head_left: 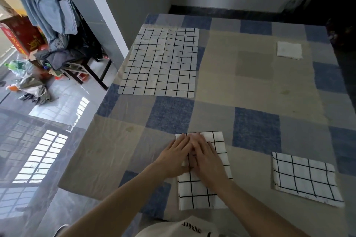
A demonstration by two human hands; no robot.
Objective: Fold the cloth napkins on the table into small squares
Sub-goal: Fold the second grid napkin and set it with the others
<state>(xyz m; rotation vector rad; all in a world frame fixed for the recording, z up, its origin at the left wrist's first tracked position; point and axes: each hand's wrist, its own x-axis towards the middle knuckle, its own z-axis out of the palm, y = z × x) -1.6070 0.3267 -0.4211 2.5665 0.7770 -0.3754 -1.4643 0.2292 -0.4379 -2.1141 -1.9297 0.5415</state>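
Cotton grid napkin (202, 194) under flat left hand (174, 157), right hand (207, 158).

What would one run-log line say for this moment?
left hand + right hand: flat on part-folded napkin | folded napkin: right | unfolded napkin: far left

The table (221, 75) is covered by a patchwork cloth (169, 113) of blue, grey and beige squares. Four pieces lie on it — an unfolded grid-patterned napkin (161, 61) at the far left, a small folded white square (289, 50) at the far right, a folded grid napkin (306, 179) at the near right, and a half-folded grid napkin (196, 196) at the near edge.
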